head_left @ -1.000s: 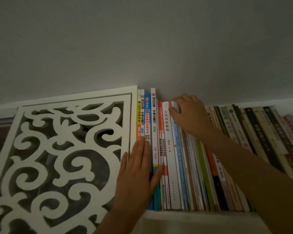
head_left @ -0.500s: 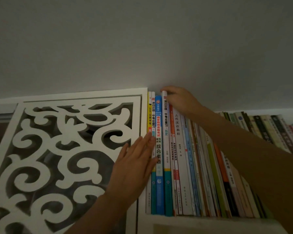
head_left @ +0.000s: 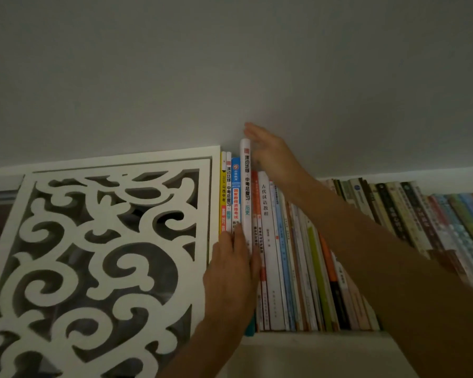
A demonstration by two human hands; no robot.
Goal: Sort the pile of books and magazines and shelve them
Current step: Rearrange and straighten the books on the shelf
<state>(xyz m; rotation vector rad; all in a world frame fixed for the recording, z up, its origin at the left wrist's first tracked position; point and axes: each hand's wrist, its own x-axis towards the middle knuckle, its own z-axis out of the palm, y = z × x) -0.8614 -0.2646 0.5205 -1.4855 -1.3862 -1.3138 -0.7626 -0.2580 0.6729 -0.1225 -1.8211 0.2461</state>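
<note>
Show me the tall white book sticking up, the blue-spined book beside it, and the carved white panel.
Tall white book (head_left: 247, 186): head view, middle of its spine.
Blue-spined book (head_left: 235, 192): head view, upper spine.
Carved white panel (head_left: 215, 186): head view, right frame edge.

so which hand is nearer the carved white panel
Left. The left hand lies flat on the book spines right beside the carved white panel. The right hand is further off, open at the top of the tall white book.
</note>
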